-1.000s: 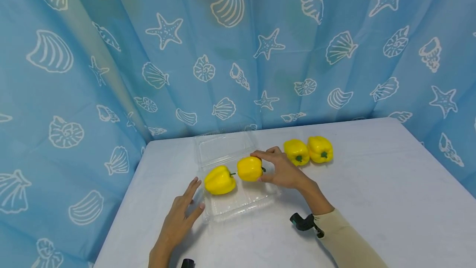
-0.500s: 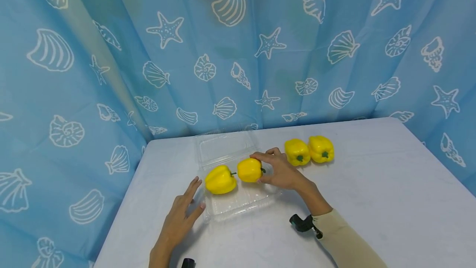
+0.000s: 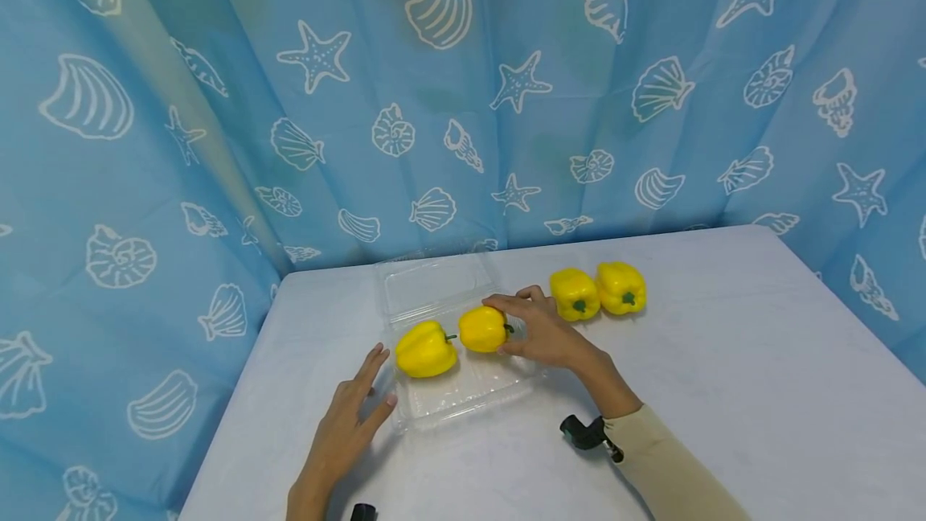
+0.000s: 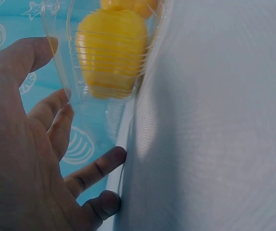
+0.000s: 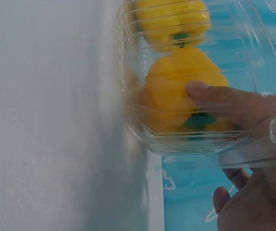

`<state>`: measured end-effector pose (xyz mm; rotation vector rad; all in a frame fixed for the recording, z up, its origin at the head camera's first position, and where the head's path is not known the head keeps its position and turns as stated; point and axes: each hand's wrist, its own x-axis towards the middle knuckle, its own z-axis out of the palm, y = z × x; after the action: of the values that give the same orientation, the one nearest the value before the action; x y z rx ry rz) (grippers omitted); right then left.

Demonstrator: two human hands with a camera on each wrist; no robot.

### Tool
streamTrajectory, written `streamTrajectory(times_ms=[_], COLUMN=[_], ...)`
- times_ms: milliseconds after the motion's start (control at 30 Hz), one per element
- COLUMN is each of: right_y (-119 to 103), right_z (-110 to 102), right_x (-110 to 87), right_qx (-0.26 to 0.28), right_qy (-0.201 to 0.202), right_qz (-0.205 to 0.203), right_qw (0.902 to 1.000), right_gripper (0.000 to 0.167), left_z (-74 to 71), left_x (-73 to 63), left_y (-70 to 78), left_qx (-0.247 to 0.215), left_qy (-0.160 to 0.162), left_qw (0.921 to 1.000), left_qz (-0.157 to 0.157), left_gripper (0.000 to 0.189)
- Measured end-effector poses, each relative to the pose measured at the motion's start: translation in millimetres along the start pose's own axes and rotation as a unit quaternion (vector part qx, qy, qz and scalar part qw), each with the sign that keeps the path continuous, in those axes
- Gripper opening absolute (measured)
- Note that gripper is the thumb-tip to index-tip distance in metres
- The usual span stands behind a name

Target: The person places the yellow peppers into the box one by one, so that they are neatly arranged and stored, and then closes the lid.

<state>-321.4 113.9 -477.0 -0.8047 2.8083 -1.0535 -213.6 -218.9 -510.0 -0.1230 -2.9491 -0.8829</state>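
A clear plastic clamshell container [image 3: 463, 402] lies on the table with its lid [image 3: 434, 284] spread back. Inside it, at the left, rests one yellow bell pepper [image 3: 425, 350], its green stem toward the right. My right hand [image 3: 544, 330] grips a second yellow bell pepper [image 3: 482, 330] by its stem end, thumb on the near side and fingers on the far side. Through the clear wall, the right wrist view shows the thumb [image 5: 215, 94] on this pepper. My left hand [image 4: 37, 139] has its fingers spread at the container's left rim, thumb and fingertips at the edge.
Two more yellow bell peppers, one nearer [image 3: 575, 294] and one at its right [image 3: 621, 288], stand side by side behind the right hand. A white cloth covers the table [image 3: 723, 360]. A blue shell-print curtain [image 3: 463, 103] hangs along the back and left.
The gripped pepper has sunk very slightly toward the container floor with my right hand. My left hand stays in place. The head view has shifted a little.
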Motion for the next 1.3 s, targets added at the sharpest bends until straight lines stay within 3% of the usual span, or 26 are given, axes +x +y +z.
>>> streamTrajectory(times_ms=[533,933,1300], right_y=[-2,0,16], right_z=[-13,-34,-51], right_x=[-6.2,-14.8,-21.7], right_qx=[0.01,0.013,-0.021], right_qy=[0.006,0.092,0.174], right_qz=[0.011,-0.006,0.058], right_qw=[0.9999,0.9957,0.9829], right_gripper=[0.079,0.06,0.055], left_z=[-0.1,-1.0,-0.5], left_x=[1.8,0.3,-1.5], left_y=[4.4,2.1,1.3], left_qx=[0.001,0.004,-0.001], left_qy=[0.0,-0.002,0.0], left_qw=[1.0,1.0,1.0], left_qz=[0.004,0.001,0.009], left_gripper=[0.067,0.069,0.067])
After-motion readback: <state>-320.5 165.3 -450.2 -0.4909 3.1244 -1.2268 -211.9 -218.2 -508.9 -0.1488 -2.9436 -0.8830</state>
